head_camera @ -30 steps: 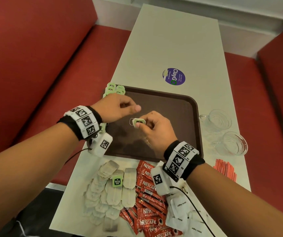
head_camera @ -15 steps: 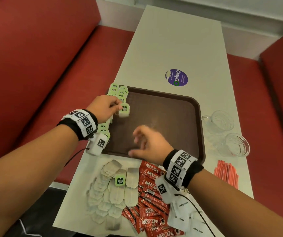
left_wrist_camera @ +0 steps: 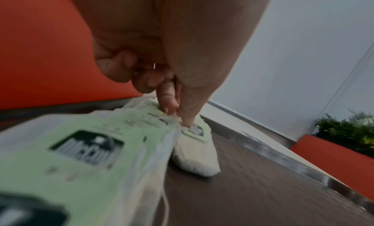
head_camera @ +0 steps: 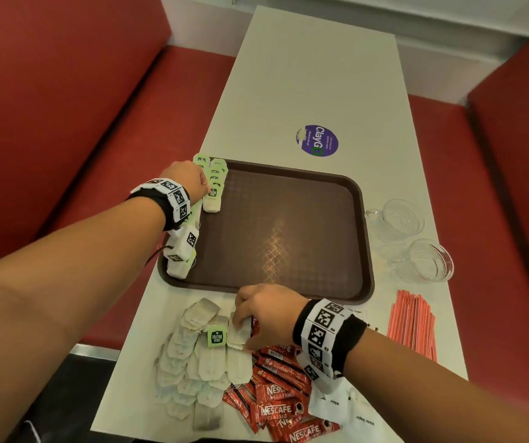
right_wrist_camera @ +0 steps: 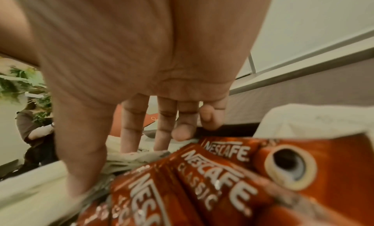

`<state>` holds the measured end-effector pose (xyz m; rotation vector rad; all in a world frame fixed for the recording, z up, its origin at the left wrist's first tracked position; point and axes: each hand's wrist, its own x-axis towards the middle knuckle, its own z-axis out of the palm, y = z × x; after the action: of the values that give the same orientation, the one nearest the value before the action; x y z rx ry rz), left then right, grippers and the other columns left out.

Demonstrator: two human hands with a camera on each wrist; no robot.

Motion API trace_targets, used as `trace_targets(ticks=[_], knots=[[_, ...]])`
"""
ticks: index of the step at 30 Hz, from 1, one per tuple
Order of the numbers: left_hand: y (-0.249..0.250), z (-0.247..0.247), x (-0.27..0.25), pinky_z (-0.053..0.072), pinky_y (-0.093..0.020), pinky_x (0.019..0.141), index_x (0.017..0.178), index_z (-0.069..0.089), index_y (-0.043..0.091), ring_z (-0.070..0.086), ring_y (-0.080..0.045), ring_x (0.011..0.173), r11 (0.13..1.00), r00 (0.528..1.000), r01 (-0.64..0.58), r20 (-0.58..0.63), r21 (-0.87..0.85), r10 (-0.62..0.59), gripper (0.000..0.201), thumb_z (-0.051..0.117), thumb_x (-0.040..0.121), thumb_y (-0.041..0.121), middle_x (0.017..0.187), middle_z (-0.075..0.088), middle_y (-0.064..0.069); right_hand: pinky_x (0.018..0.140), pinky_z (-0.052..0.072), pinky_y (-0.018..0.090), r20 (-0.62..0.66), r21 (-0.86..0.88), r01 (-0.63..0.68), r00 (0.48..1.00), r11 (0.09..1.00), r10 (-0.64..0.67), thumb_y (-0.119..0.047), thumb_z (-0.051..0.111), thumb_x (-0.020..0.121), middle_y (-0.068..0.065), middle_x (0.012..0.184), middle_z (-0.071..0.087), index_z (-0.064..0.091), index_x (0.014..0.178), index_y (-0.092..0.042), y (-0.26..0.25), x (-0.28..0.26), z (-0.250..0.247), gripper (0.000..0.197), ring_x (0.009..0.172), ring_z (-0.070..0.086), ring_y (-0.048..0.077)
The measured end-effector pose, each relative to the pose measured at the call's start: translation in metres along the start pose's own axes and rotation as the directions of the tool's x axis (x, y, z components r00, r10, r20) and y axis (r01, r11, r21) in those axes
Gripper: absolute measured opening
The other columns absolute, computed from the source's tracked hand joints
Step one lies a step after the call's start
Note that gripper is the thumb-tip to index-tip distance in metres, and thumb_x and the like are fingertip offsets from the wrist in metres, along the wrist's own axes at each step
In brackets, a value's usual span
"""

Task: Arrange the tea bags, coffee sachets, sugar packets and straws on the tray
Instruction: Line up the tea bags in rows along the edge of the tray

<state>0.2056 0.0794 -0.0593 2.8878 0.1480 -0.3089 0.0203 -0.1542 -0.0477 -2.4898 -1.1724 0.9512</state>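
Note:
A brown tray [head_camera: 288, 238] lies mid-table. Along its left edge runs a row of tea bags [head_camera: 217, 172] with green tags. My left hand [head_camera: 207, 187] pinches the tag end of the nearest tea bag [left_wrist_camera: 194, 151] between thumb and forefinger; that bag lies flat on the tray floor [left_wrist_camera: 263, 189]. In front of the tray is a loose pile of tea bags [head_camera: 193, 362]. My right hand [head_camera: 241, 321] reaches down onto this pile with straight fingers [right_wrist_camera: 129, 133] touching the bags. Red coffee sachets [head_camera: 276, 394] lie beside the pile, under my right wrist.
White sugar packets [head_camera: 346, 407] lie at the near right and red straws [head_camera: 413, 321] at the table's right edge. Two glass cups [head_camera: 397, 219] stand right of the tray. Beyond the tray is a purple sticker [head_camera: 317, 140]. Red bench seats flank the table.
My left hand carried a tea bag from the tray's middle to the row at its left edge and set it down. My right hand let go and drew back to the loose tea bag pile.

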Motion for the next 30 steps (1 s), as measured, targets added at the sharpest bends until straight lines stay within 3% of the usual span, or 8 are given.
trace_targets(ticks=[3, 6, 9, 14, 18, 23, 26, 30], knots=[[0.012, -0.001, -0.004, 0.054, -0.034, 0.076, 0.093, 0.070, 0.019, 0.064, -0.029, 0.089, 0.999, 1.000, -0.003, -0.018, 0.034, 0.003, 0.024, 0.064, 0.086, 0.041, 0.096, 0.070, -0.006, 0.083, 0.048, 0.033, -0.009, 0.040, 0.006, 1.000, 0.999, -0.005, -0.036, 0.078, 0.082, -0.006, 0.119, 0.057, 0.074, 0.110, -0.028, 0.003, -0.001, 0.001, 0.030, 0.101, 0.058, 0.017], [0.023, 0.003, -0.010, 0.054, -0.036, 0.078, 0.095, 0.067, 0.017, 0.063, -0.026, 0.089, 0.989, 0.996, -0.051, 0.079, 0.136, 0.040, 0.040, 0.063, 0.086, 0.056, 0.095, 0.068, -0.005, 0.083, 0.045, 0.029, 0.000, 0.062, 0.010, 1.000, 0.998, -0.011, -0.034, 0.079, 0.082, -0.007, 0.120, 0.062, 0.077, 0.108, -0.028, 0.007, 0.000, -0.002, 0.027, 0.103, 0.058, 0.013], [0.023, 0.006, -0.016, 0.053, -0.035, 0.079, 0.100, 0.066, 0.017, 0.063, -0.025, 0.092, 0.987, 0.994, -0.055, 0.101, 0.149, 0.040, 0.039, 0.065, 0.087, 0.054, 0.098, 0.068, -0.005, 0.086, 0.045, 0.029, -0.012, 0.085, 0.015, 1.000, 0.996, -0.014, -0.037, 0.077, 0.083, -0.007, 0.118, 0.066, 0.079, 0.104, -0.025, 0.009, 0.000, -0.007, 0.024, 0.107, 0.059, 0.013], [0.020, -0.005, -0.045, 0.045, -0.029, 0.069, 0.097, 0.062, 0.027, 0.061, -0.015, 0.084, 0.985, 0.996, -0.087, -0.011, -0.150, 0.087, 0.029, 0.063, 0.087, 0.055, 0.082, 0.065, 0.009, 0.091, 0.051, 0.033, -0.126, 0.120, 0.011, 0.992, 0.993, 0.005, -0.029, 0.070, 0.091, -0.007, 0.112, 0.070, 0.078, 0.103, -0.021, 0.010, -0.003, -0.004, 0.017, 0.102, 0.063, 0.014], [0.020, -0.013, -0.113, 0.043, -0.022, 0.061, 0.088, 0.065, 0.028, 0.055, 0.004, 0.059, 0.873, 0.983, -0.182, -0.082, -0.453, 0.162, 0.017, 0.070, 0.087, 0.044, 0.080, 0.064, 0.011, 0.083, 0.053, 0.034, -0.252, 0.195, -0.026, 0.965, 0.980, 0.076, -0.029, 0.068, 0.090, -0.010, 0.098, 0.068, 0.072, 0.094, -0.024, 0.011, -0.008, -0.002, 0.008, 0.088, 0.062, 0.012], [0.005, 0.004, -0.190, 0.036, -0.013, 0.066, 0.090, 0.071, 0.031, 0.054, 0.010, 0.076, 0.879, 0.873, -0.348, 0.229, -0.326, 0.431, 0.023, 0.073, 0.081, 0.052, 0.086, 0.064, 0.019, 0.063, 0.046, 0.030, -0.336, 0.322, -0.076, 0.923, 0.944, 0.189, -0.026, 0.064, 0.087, -0.013, 0.068, 0.052, 0.055, 0.080, -0.026, 0.010, -0.014, 0.012, 0.011, 0.062, 0.047, 0.003], [-0.009, 0.024, -0.212, 0.039, -0.014, 0.075, 0.097, 0.070, 0.037, 0.050, 0.009, 0.089, 0.875, 0.824, -0.394, 0.314, -0.282, 0.472, 0.039, 0.071, 0.072, 0.067, 0.097, 0.060, 0.022, 0.065, 0.041, 0.031, -0.369, 0.404, -0.089, 0.895, 0.911, 0.251, -0.024, 0.061, 0.085, -0.009, 0.072, 0.054, 0.044, 0.072, -0.027, 0.006, -0.015, 0.020, 0.021, 0.070, 0.046, 0.004], [-0.014, 0.042, -0.225, 0.045, -0.029, 0.091, 0.106, 0.069, 0.039, 0.051, -0.004, 0.104, 0.873, 0.822, -0.434, 0.298, -0.224, 0.485, 0.050, 0.065, 0.070, 0.072, 0.107, 0.061, 0.020, 0.078, 0.048, 0.032, -0.413, 0.501, -0.050, 0.863, 0.864, 0.290, -0.024, 0.055, 0.082, -0.006, 0.087, 0.068, 0.036, 0.067, -0.024, 0.001, -0.016, 0.026, 0.024, 0.086, 0.056, 0.012]])
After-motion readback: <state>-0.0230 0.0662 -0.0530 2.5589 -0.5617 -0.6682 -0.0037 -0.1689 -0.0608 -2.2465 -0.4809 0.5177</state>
